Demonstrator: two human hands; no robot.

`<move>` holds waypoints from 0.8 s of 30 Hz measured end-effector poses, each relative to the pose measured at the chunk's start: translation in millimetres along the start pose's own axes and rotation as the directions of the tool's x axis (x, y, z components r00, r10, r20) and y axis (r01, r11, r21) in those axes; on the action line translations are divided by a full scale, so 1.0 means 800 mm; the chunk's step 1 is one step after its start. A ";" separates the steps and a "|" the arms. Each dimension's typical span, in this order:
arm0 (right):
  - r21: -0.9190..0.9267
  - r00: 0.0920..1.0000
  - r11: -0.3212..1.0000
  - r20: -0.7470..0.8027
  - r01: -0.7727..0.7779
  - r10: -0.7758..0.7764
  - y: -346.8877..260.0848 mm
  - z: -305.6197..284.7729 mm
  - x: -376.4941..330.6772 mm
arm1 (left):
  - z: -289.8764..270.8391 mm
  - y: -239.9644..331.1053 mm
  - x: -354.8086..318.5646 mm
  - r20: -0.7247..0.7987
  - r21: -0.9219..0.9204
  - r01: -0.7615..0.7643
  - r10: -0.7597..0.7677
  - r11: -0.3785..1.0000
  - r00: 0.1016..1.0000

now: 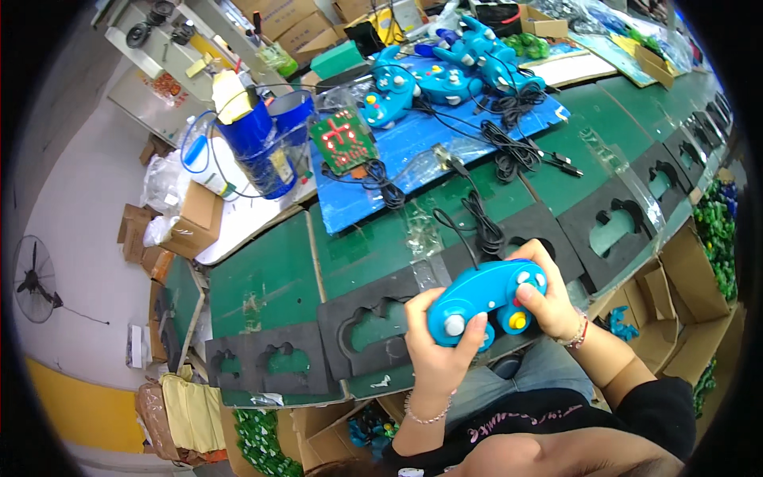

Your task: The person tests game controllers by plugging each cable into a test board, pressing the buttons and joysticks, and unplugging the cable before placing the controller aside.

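A turquoise game controller (489,290) is held between both hands above the near edge of the green bench. My left hand (437,338) wraps its left grip, with the thumb by the grey stick. Around its right end, my right hand (550,298) is closed, the thumb over the buttons near the yellow stick. From its top edge a black cable (481,222) runs in a tied bundle toward a blue board (421,187). On that board, a green circuit board (340,143) shows red lights. Several similar turquoise controllers (453,83) lie piled at the board's far side.
Black foam pieces with cut-outs (330,342) line the bench's near edge. Coiled cables (513,151) lie on the blue board. Blue tape-wrapped containers (266,151) stand at the left. Cardboard boxes (683,294) with green parts sit below the bench, right and left.
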State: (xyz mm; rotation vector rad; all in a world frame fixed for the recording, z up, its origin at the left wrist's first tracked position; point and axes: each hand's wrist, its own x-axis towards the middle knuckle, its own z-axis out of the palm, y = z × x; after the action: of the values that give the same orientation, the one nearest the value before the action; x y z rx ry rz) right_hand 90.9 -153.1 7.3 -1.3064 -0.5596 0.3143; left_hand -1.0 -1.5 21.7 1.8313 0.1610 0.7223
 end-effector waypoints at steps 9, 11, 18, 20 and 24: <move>-0.063 0.999 0.998 -0.037 0.006 -0.009 0.013 -0.008 0.002 | 0.010 -0.014 0.005 0.015 -0.071 0.082 -0.081 0.994 0.997; -0.023 1.000 1.000 -0.029 -0.006 0.005 0.014 -0.011 0.003 | 0.012 -0.015 0.005 -0.002 -0.075 0.078 -0.079 0.994 0.997; -0.003 0.999 1.000 -0.007 -0.031 0.031 0.010 -0.017 0.010 | 0.017 -0.007 0.002 -0.022 -0.022 0.096 -0.096 0.995 0.995; -0.035 0.998 0.999 0.045 -0.031 0.033 0.004 -0.017 0.009 | 0.013 -0.002 -0.004 -0.050 0.033 0.037 -0.036 0.999 0.998; -0.092 0.994 0.992 0.081 0.082 -0.075 -0.002 -0.004 0.012 | -0.004 0.001 -0.010 -0.088 0.056 0.008 -0.003 0.998 0.996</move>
State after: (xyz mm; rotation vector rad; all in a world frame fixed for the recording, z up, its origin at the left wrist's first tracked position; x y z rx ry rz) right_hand 100.4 -151.3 10.3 -1.3648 -0.6970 0.2770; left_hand -9.2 -2.9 19.9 1.8533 0.2455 0.8021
